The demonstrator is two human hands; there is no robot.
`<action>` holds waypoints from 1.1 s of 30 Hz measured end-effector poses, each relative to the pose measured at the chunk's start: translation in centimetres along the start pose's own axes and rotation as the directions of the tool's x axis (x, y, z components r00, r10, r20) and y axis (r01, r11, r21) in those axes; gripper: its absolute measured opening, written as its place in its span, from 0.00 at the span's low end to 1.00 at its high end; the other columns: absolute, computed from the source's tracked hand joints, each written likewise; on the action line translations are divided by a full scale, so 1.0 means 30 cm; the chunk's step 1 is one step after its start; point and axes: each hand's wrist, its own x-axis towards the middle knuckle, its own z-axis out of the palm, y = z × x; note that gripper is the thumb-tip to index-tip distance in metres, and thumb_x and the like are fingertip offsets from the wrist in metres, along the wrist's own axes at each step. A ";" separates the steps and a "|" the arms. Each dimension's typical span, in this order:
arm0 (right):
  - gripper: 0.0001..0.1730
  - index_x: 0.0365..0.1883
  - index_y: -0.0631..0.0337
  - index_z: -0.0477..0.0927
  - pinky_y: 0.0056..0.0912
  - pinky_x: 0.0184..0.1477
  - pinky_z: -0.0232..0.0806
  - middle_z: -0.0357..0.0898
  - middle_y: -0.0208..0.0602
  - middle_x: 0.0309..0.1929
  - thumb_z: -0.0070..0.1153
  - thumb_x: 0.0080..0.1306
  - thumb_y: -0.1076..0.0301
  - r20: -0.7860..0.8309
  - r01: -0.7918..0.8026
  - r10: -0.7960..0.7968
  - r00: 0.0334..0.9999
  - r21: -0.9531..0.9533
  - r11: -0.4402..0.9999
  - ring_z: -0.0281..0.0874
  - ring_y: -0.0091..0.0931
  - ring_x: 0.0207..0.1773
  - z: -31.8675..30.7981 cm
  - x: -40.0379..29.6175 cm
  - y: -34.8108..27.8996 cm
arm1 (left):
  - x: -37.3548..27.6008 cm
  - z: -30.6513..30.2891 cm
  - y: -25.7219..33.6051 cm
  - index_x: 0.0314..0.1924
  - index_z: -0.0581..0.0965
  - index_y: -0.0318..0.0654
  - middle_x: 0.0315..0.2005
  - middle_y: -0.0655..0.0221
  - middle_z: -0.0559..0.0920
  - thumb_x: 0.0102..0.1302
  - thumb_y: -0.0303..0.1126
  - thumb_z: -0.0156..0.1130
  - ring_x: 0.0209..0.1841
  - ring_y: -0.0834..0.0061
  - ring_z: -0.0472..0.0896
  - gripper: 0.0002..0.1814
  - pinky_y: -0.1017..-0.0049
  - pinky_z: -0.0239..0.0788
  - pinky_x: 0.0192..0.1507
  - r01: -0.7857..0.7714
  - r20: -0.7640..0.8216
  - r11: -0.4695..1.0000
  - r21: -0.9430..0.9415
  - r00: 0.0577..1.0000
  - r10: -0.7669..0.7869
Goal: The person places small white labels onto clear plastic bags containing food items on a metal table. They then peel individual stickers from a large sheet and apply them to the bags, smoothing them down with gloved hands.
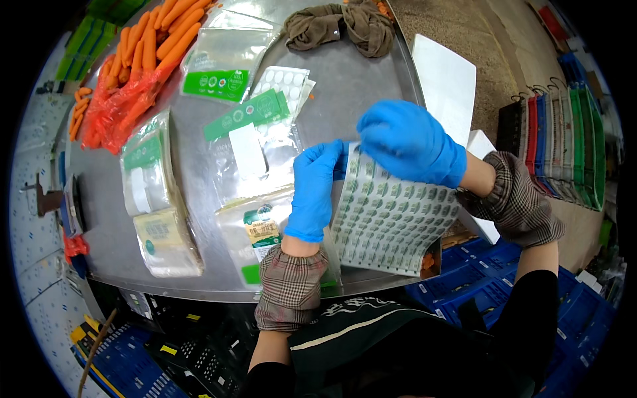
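Both my hands wear blue gloves. My left hand pinches the upper left edge of a large sheet of small printed stickers; some fingertips are hidden behind it. My right hand is over the sheet's top edge with its fingers curled and blurred, so whether it grips anything is unclear. Beneath my left wrist lies a clear plastic bag bearing a printed label. Just beyond it are more clear bags with a green printed band and a blank white sticker.
Carrots spill from a red net bag at the back left of the metal table. Bag stacks, a sheet of round white stickers and a brown cloth lie around. Blue crates stand below right.
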 end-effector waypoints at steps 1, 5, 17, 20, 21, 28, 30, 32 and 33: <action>0.06 0.28 0.57 0.76 0.36 0.38 0.69 0.74 0.35 0.30 0.60 0.53 0.68 -0.035 -0.178 0.184 0.982 0.133 0.975 0.75 0.34 0.34 -0.005 -0.017 0.000 | -0.008 0.011 0.013 0.40 0.82 0.33 0.31 0.70 0.83 0.70 0.39 0.55 0.32 0.82 0.78 0.16 0.79 0.71 0.38 -0.016 0.019 0.998 -0.053 1.000 0.017; 0.08 0.32 0.59 0.75 0.35 0.39 0.71 0.77 0.36 0.36 0.60 0.54 0.69 0.052 0.012 -0.007 0.999 -0.111 0.994 0.77 0.35 0.37 0.021 -0.076 0.029 | -0.015 0.036 0.011 0.44 0.81 0.33 0.33 0.69 0.83 0.71 0.41 0.54 0.34 0.81 0.80 0.17 0.80 0.73 0.41 -0.028 0.114 0.992 -0.120 0.993 0.042; 0.14 0.44 0.61 0.78 0.35 0.43 0.73 0.77 0.38 0.42 0.58 0.60 0.67 0.063 0.104 -0.095 0.993 -0.151 0.983 0.77 0.36 0.45 -0.007 -0.065 0.022 | 0.026 0.043 -0.027 0.54 0.77 0.33 0.43 0.69 0.82 0.68 0.28 0.57 0.41 0.81 0.80 0.16 0.81 0.72 0.46 -0.081 0.013 0.980 -0.179 0.996 0.084; 0.17 0.51 0.59 0.76 0.31 0.42 0.72 0.78 0.35 0.39 0.58 0.63 0.68 -0.085 -0.118 0.125 0.989 0.082 0.990 0.78 0.31 0.40 -0.026 -0.056 0.043 | 0.020 0.034 -0.028 0.56 0.76 0.34 0.46 0.66 0.82 0.67 0.27 0.57 0.45 0.80 0.79 0.18 0.81 0.71 0.50 -0.136 -0.012 0.985 -0.109 0.991 0.136; 0.18 0.53 0.58 0.75 0.30 0.41 0.72 0.78 0.35 0.37 0.57 0.64 0.70 0.029 -0.270 0.273 0.962 0.278 0.922 0.77 0.28 0.39 -0.026 -0.065 0.045 | 0.020 0.035 -0.026 0.57 0.75 0.34 0.48 0.65 0.81 0.67 0.26 0.57 0.46 0.80 0.79 0.18 0.82 0.71 0.51 -0.159 -0.007 0.982 -0.099 0.987 0.159; 0.22 0.59 0.56 0.73 0.25 0.37 0.71 0.79 0.31 0.30 0.54 0.65 0.77 0.268 -0.502 0.438 0.858 0.613 0.610 0.76 0.20 0.32 -0.015 -0.085 0.064 | 0.001 0.058 -0.008 0.55 0.77 0.34 0.48 0.64 0.82 0.64 0.22 0.60 0.47 0.81 0.79 0.18 0.82 0.71 0.52 -0.276 0.043 0.961 0.009 0.960 0.276; 0.22 0.59 0.56 0.73 0.25 0.37 0.70 0.79 0.32 0.31 0.54 0.66 0.77 0.321 -0.538 0.442 0.837 0.623 0.567 0.75 0.19 0.32 -0.015 -0.081 0.071 | 0.007 0.062 -0.011 0.52 0.78 0.33 0.46 0.64 0.83 0.64 0.23 0.60 0.45 0.81 0.79 0.15 0.81 0.71 0.50 -0.348 0.053 0.936 0.053 0.937 0.345; 0.21 0.58 0.56 0.73 0.25 0.37 0.70 0.79 0.32 0.30 0.53 0.66 0.77 0.301 -0.512 0.433 0.850 0.667 0.542 0.75 0.19 0.32 -0.009 -0.079 0.069 | 0.032 0.021 -0.047 0.49 0.79 0.33 0.44 0.66 0.83 0.65 0.25 0.60 0.43 0.81 0.79 0.12 0.81 0.72 0.48 -0.426 0.122 0.868 0.255 0.905 0.408; 0.21 0.58 0.56 0.73 0.25 0.38 0.70 0.78 0.32 0.29 0.53 0.67 0.77 0.292 -0.499 0.428 0.855 0.687 0.528 0.75 0.19 0.32 -0.005 -0.078 0.069 | 0.033 0.017 -0.051 0.47 0.80 0.34 0.41 0.66 0.83 0.65 0.26 0.61 0.40 0.80 0.78 0.11 0.80 0.71 0.44 -0.405 0.098 0.874 0.266 0.914 0.394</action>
